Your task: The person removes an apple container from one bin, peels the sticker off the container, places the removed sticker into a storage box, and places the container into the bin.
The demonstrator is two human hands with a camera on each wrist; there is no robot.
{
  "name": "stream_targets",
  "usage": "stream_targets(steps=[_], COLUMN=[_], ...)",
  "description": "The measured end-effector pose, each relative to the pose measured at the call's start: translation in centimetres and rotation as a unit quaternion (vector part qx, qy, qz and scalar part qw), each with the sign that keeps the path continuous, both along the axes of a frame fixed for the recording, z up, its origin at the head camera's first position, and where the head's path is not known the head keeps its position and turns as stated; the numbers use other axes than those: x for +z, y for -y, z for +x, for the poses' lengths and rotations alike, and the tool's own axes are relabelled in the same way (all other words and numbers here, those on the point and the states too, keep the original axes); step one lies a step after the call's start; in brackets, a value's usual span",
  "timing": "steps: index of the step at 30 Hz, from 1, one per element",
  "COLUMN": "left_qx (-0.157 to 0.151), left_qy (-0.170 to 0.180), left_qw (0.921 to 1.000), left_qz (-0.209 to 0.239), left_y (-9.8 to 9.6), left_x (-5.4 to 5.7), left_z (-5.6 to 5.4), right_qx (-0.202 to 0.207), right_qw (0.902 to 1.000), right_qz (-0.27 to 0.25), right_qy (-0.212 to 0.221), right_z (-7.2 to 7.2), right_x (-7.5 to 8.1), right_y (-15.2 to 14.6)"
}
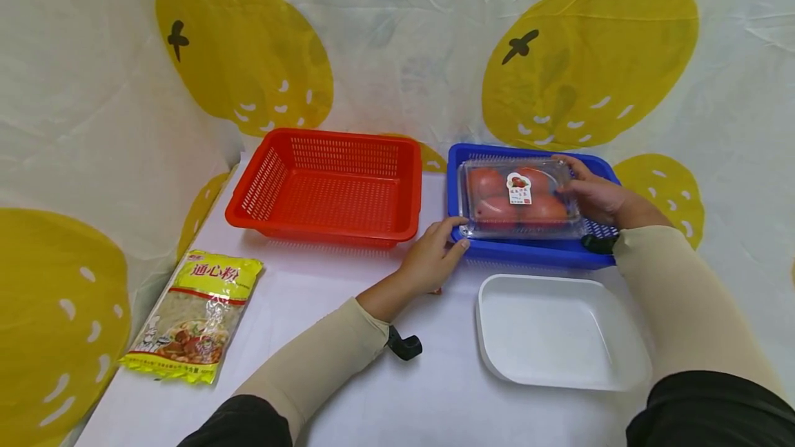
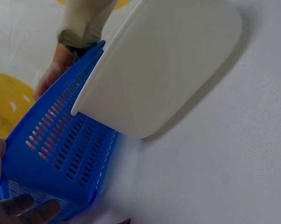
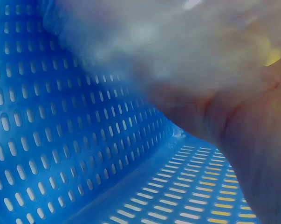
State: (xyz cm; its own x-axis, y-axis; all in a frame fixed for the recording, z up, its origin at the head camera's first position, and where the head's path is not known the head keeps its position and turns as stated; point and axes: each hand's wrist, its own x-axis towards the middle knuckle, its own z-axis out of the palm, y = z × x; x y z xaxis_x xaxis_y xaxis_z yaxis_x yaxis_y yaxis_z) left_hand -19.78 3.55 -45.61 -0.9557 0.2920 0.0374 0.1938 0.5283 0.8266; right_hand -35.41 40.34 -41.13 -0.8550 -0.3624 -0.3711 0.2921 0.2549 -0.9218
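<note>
A clear plastic box of tomatoes (image 1: 520,199) with a white label sits in the blue basket (image 1: 534,252), slightly tilted. My right hand (image 1: 593,192) grips the box at its right end; in the right wrist view the box is a blur above the hand (image 3: 196,109), inside the perforated basket. My left hand (image 1: 431,257) holds the basket's front left corner, finger and thumb at the rim close to the box's corner. The left wrist view shows the left hand's fingers (image 2: 30,210) spread about that corner, with red showing through the slots.
An empty-looking red basket (image 1: 341,202) stands at the back left. A white tray (image 1: 559,333) lies in front of the blue basket. A yellow-ended bag of pasta (image 1: 192,316) lies at the left. Something small and red (image 1: 437,291) shows beneath the left hand.
</note>
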Motion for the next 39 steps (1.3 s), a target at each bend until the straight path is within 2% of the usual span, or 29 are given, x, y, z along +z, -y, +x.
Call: stream_targets(steps=[10,19,23,28,31,34,39], left_qx=[-0.002,-0.003,-0.007,-0.01,-0.012,-0.014,-0.014], left_qy=[0.001,0.005,0.004,-0.014,-0.02,-0.022,-0.02], left_qw=[1.0,1.0,1.0,0.9998,0.9997,0.9996,0.9996], left_qz=[-0.001,-0.002,-0.002,-0.008,-0.012,-0.015,-0.016], left_y=[0.1,0.0,0.1,0.2,0.3,0.3,0.4], left_x=[0.0,-0.2,-0.2,-0.1,0.0,0.1,0.3], left_z=[0.2,0.4,0.3,0.1,0.0,-0.1,-0.2], right_qx=[-0.014,-0.024,-0.051,-0.071,-0.062,-0.045,-0.043], right_qw=[0.9997,0.9957,0.9922,0.9912,0.9854,0.9752,0.9651], right_qz=[-0.012,-0.085,-0.109,-0.101,-0.144,-0.205,-0.252], right_qy=[-0.015,-0.03,-0.034,-0.049,-0.065,-0.071,-0.059], right_z=[0.4,1.3,1.7,1.6,1.9,2.6,3.4], right_x=[0.3,0.9,1.5,3.1,4.3,5.5,7.2], right_y=[-0.8,-1.1,-1.6,-1.9,-1.5,-0.8,0.8])
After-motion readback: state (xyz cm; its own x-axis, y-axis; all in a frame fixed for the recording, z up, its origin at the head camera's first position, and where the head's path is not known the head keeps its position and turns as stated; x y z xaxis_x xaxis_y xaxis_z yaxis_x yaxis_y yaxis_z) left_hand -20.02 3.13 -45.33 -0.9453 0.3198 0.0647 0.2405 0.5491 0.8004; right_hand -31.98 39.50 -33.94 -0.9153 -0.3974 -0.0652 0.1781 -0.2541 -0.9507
